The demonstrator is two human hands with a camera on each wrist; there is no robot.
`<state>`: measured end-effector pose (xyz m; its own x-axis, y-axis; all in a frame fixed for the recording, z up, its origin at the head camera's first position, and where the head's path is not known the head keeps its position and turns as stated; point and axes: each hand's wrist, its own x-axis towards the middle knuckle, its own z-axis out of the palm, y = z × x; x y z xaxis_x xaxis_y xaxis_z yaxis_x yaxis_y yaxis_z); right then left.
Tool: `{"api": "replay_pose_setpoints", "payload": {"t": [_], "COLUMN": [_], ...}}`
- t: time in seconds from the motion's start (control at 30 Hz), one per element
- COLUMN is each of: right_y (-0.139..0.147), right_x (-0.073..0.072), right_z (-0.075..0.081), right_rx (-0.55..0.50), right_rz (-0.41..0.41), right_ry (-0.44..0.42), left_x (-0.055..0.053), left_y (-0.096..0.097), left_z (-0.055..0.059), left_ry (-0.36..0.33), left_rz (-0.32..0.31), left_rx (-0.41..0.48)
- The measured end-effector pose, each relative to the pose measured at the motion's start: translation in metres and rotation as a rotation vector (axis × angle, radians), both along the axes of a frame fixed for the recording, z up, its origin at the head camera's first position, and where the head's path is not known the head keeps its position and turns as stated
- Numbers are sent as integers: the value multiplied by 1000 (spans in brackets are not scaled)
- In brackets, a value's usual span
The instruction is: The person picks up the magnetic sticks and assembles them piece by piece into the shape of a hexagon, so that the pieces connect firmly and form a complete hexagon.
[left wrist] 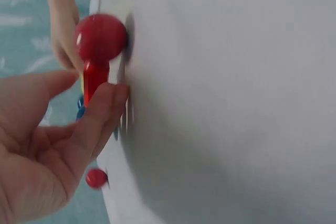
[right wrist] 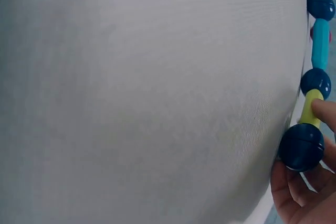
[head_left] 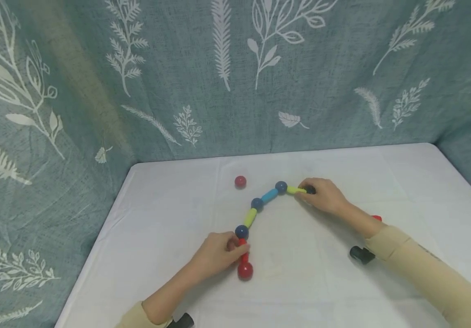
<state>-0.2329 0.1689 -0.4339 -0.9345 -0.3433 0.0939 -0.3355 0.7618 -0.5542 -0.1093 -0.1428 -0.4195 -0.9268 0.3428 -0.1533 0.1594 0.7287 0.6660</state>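
Observation:
A bent chain of balls and short rods lies across the white table. My left hand (head_left: pixel 217 251) pinches the red rod (left wrist: pixel 96 80) at its near end, between a red ball (head_left: pixel 245 270) and a blue ball (head_left: pixel 242 232). From there a yellow-green rod (head_left: pixel 250 218), a second blue ball (head_left: pixel 257 203), a blue rod (head_left: pixel 269 196) and another blue ball (head_left: pixel 281 187) follow. At the far end my right hand (head_left: pixel 323 195) grips the last yellow-green rod (right wrist: pixel 311 108), thumb on it, fingers beside the dark blue end ball (right wrist: pixel 302 147).
A loose red ball (head_left: pixel 240 182) sits on the table (head_left: pixel 170 205) behind the chain. Part of a red piece (head_left: pixel 376 218) shows past the right forearm. A black device (head_left: pixel 362 255) is by the right sleeve. A patterned blue-green cloth (head_left: pixel 235 114) hangs behind.

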Motion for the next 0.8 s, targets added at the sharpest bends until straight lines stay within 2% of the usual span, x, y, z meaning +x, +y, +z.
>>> {"api": "replay_pose_setpoints", "payload": {"t": [0.07,0.1,0.2,0.33,0.4,0.47,0.53,0.57,0.7,0.8], "right_y": [0,0,-1,-2,-2,-2,-4,-6,-14,-19], "right_x": [-1,-1,-1,-1,0,0,-1,-2,-4,-5], "right_z": [-1,-1,-2,-2,-2,-3,-4,-5,-7,-7], "right_rx": [2,2,0,0,-2,-9,-16,-23,-43,-65], "right_rz": [-5,-3,3,10,12,20,33,40,69,89], "right_ry": [-1,0,1,-5,-4,-3,0,0,-2,6], "left_x": [4,6,8,-1,-7,-9,-10,-9,-5,0], "left_y": [7,10,15,16,20,27,35,39,48,53], "left_z": [0,1,4,7,6,4,1,-1,-5,-6], "left_ry": [6,32,159,375,443,480,514,529,557,546], "left_rz": [-97,-149,-332,-624,-761,-843,-870,-863,-754,-659], "left_rx": [1,-8,-63,-174,-211,-255,-277,-286,-298,-282]}}
